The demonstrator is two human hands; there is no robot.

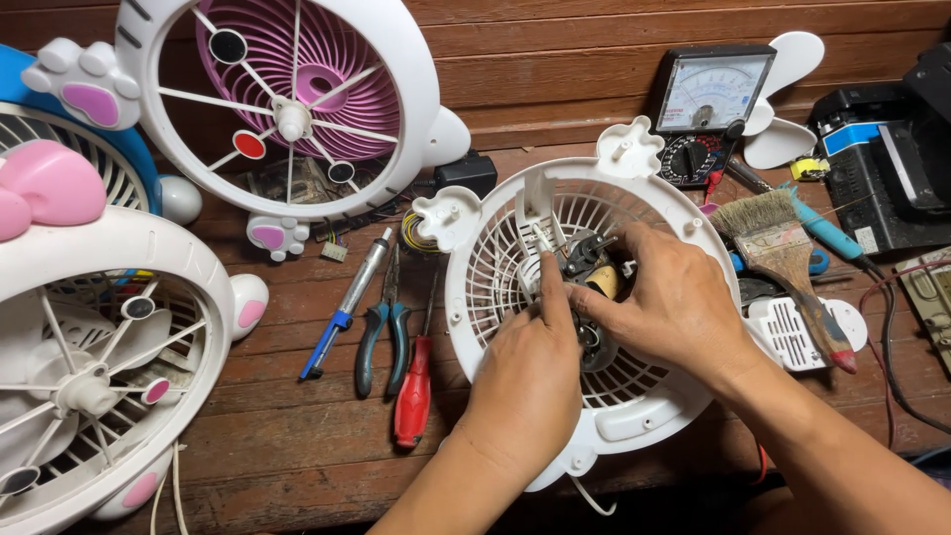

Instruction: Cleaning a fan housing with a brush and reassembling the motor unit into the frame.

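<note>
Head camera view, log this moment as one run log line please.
left hand: fingers on small motor | right hand: pinching motor | motor: centre of white fan grille | nearby: pliers, red screwdriver

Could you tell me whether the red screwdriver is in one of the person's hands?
No, the red screwdriver lies on the table beside the pliers, while both hands are on the fan motor.

Left hand (525, 381) and right hand (674, 297) meet over the small motor (586, 266) at the centre of a white fan housing (485, 287), near the wooden workbench's (297, 436) front edge. Pliers (381, 332) and red screwdriver (414, 391) lie just left; paintbrush (783, 243) right; multimeter (708, 109) toward the back edge.
</note>
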